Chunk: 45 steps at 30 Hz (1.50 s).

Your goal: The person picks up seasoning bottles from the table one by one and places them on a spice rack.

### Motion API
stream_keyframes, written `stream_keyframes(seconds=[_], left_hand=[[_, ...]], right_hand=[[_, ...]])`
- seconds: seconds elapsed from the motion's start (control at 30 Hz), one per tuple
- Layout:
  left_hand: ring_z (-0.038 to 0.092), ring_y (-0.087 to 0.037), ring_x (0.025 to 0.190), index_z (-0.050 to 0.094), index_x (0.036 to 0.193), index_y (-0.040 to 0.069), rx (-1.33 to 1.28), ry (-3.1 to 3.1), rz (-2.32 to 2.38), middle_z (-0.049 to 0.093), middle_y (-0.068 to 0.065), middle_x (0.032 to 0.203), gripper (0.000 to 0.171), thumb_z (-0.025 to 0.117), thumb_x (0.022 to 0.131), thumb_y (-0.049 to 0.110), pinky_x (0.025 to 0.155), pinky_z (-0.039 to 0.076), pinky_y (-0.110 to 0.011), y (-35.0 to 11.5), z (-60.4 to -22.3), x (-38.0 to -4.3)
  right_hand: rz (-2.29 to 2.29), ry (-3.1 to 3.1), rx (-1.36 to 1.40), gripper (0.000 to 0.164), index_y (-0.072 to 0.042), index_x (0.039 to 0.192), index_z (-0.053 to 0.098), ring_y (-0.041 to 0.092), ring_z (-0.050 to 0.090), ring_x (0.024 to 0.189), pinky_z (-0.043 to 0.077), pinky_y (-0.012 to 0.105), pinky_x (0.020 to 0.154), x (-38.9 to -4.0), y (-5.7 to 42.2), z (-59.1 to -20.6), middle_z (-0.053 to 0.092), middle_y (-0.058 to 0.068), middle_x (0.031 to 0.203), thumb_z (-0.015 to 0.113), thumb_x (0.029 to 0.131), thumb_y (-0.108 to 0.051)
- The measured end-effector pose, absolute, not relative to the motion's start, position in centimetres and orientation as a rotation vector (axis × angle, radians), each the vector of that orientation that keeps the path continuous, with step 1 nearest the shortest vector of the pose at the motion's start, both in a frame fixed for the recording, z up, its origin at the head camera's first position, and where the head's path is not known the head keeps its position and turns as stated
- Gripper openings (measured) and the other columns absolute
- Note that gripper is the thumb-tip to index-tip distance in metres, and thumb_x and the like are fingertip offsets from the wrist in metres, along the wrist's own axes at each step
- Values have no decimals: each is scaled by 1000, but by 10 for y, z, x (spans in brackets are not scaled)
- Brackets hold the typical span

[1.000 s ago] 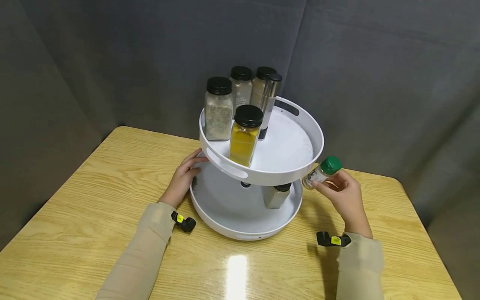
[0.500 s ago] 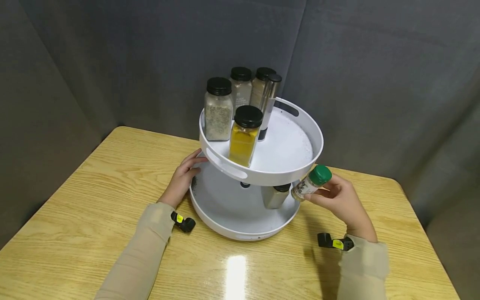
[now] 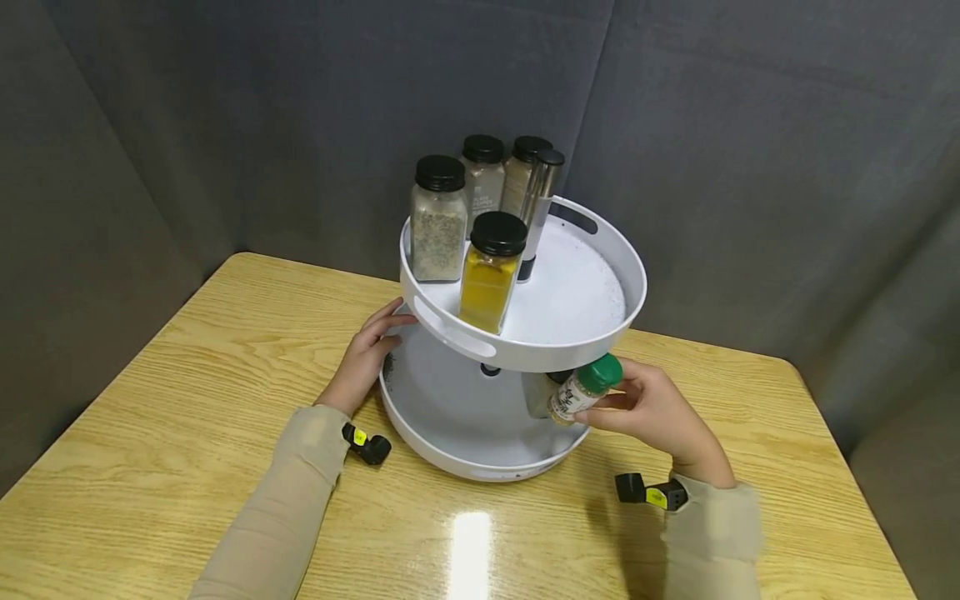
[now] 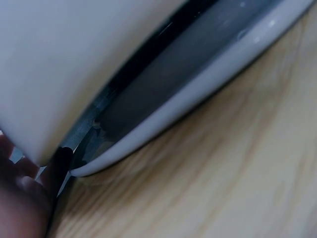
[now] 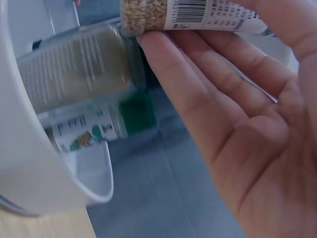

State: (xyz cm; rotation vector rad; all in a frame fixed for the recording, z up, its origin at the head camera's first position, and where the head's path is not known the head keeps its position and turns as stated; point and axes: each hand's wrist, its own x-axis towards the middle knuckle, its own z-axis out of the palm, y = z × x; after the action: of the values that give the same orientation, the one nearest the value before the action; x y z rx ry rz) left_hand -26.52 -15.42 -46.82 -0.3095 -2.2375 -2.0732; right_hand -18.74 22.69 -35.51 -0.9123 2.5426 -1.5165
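A small spice jar (image 3: 574,400) with a green cap and pale seeds inside is pinched by my right hand (image 3: 651,408). It is tilted, just under the upper tray's rim, in front of a square jar (image 5: 74,69) in the lower tray (image 3: 465,425). Beside that jar, the right wrist view shows another green-capped jar (image 5: 89,130), hidden in the head view. My left hand (image 3: 363,358) rests at the left edge of the white two-tier stand, thumb and forefinger extended over the lower rim; its other fingers are partly hidden.
On the upper tray (image 3: 577,300) stand a yellow spice jar (image 3: 487,292), a jar of greenish herbs (image 3: 438,237), two more black-lidded jars and a slim grinder-like bottle (image 3: 536,221). The stand sits on a wooden table (image 3: 225,375) before a grey curtain (image 3: 300,125).
My right hand has moved left and down, bringing the green-capped spice jar from outside the stand to over the lower tray. My left hand and the stand have stayed nearly still.
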Motion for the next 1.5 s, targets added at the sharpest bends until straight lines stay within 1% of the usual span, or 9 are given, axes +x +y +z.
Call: stream_keyframes(seconds=[0.27, 0.4, 0.53, 0.67, 0.77, 1.0, 1.13, 1.33, 1.5], left_hand=[[17, -19, 154, 63, 133, -1, -302, -2247, -2056, 30, 3, 164, 35, 44, 103, 5, 124, 17, -45, -154, -469, -265], [17, -19, 154, 63, 133, -1, -306, -2253, -2047, 29, 3, 165, 35, 44, 103, 4, 124, 17, -45, -153, -469, -266], [17, -18, 154, 63, 133, -1, -308, -2251, -2052, 30, 3, 165, 35, 45, 104, 5, 125, 16, -44, -153, -468, -265], [17, -18, 154, 63, 133, 0, -298, -2247, -2061, 30, 3, 164, 35, 45, 104, 7, 125, 16, -43, -153, -467, -264], [17, -18, 154, 63, 133, -1, -297, -2250, -2059, 30, 3, 164, 35, 45, 104, 6, 125, 16, -43, -153, -467, -264], [19, -16, 153, 64, 133, 2, -297, -2255, -2058, 31, 5, 163, 35, 44, 104, 6, 124, 19, -42, -154, -467, -264], [19, -16, 153, 64, 133, 2, -297, -2255, -2062, 31, 5, 164, 36, 44, 104, 5, 124, 19, -42, -153, -467, -265], [19, -16, 153, 63, 133, 0, -291, -2237, -2077, 32, 4, 163, 37, 43, 103, 2, 124, 18, -43, -154, -466, -266], [19, -16, 153, 60, 136, 0, -303, -2215, -2110, 32, 4, 163, 38, 42, 104, 2, 124, 18, -42, -155, -466, -265]], right_hand=[[-1441, 2534, -898, 40, 3, 114, 69, 14, 70, 98, 61, 33, 82, -185, 207, -358, 71, 16, 112, 84, 77, 5], [-1431, 2501, -895, 37, 4, 112, 68, 13, 69, 100, 61, 34, 83, -185, 199, -361, 69, 16, 112, 83, 78, 5], [-1437, 2455, -935, 35, 4, 110, 69, 13, 70, 98, 61, 35, 83, -186, 191, -364, 70, 15, 109, 83, 78, 6], [-1429, 2403, -986, 33, 5, 109, 70, 16, 73, 95, 61, 36, 82, -187, 183, -368, 72, 16, 106, 82, 79, 6], [-1376, 2411, -1016, 32, 3, 110, 70, 20, 73, 95, 61, 34, 82, -187, 178, -372, 74, 15, 105, 83, 80, 3], [-1216, 2456, -1082, 35, 1, 115, 68, 27, 72, 102, 60, 35, 87, -188, 165, -382, 72, 12, 110, 82, 84, -6], [-1114, 2485, -1096, 32, 0, 116, 68, 27, 71, 105, 58, 35, 90, -189, 158, -385, 71, 10, 112, 80, 88, -11], [-1044, 2454, -1105, 35, 1, 123, 63, 29, 67, 112, 56, 37, 96, -188, 150, -390, 68, 11, 119, 74, 93, -10], [-1046, 2418, -1168, 35, 4, 127, 59, 32, 66, 114, 55, 37, 97, -188, 144, -398, 66, 15, 122, 70, 95, -6]])
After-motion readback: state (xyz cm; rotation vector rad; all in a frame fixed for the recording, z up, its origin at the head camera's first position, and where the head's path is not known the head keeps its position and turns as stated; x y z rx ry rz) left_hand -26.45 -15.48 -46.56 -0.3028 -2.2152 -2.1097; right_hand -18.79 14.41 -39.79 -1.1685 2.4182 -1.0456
